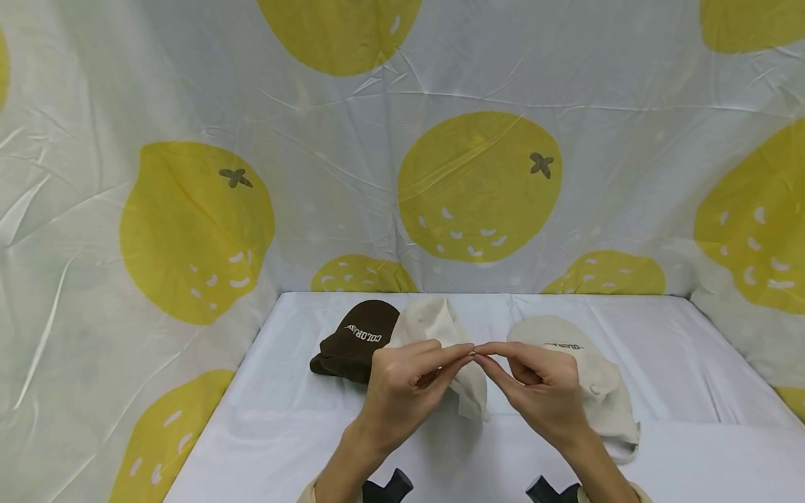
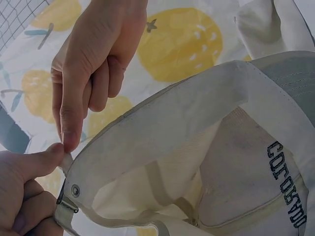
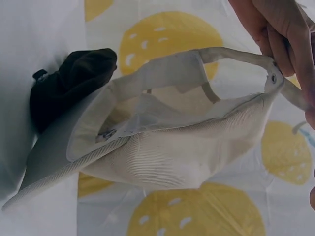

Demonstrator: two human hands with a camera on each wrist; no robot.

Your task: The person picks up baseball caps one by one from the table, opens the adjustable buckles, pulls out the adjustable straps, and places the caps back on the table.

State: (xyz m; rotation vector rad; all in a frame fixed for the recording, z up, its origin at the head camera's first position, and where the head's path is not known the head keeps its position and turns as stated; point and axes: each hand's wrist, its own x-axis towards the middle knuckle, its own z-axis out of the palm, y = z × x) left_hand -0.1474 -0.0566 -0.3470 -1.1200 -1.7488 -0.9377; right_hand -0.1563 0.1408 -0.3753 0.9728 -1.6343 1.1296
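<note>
A cream baseball cap (image 1: 472,388) hangs below my two hands, its opening facing the left wrist view. My left hand (image 1: 405,391) pinches the cap's back strap (image 2: 67,163) between thumb and index finger, close to a metal buckle (image 2: 68,202) and an eyelet. Fingertip to fingertip with it, my right hand (image 1: 544,391) also pinches the strap end. In the left wrist view the right hand (image 2: 93,64) reaches in from the top. The brim (image 3: 54,162) points down toward the table. The fingertips largely hide the strap end.
A dark brown cap (image 1: 361,335) with white lettering lies on the white table (image 1: 264,426), behind and left. Another cream cap (image 1: 585,377) rests at the right, partly behind my right hand. Lemon-printed cloth (image 1: 339,175) hangs around the table's back and sides.
</note>
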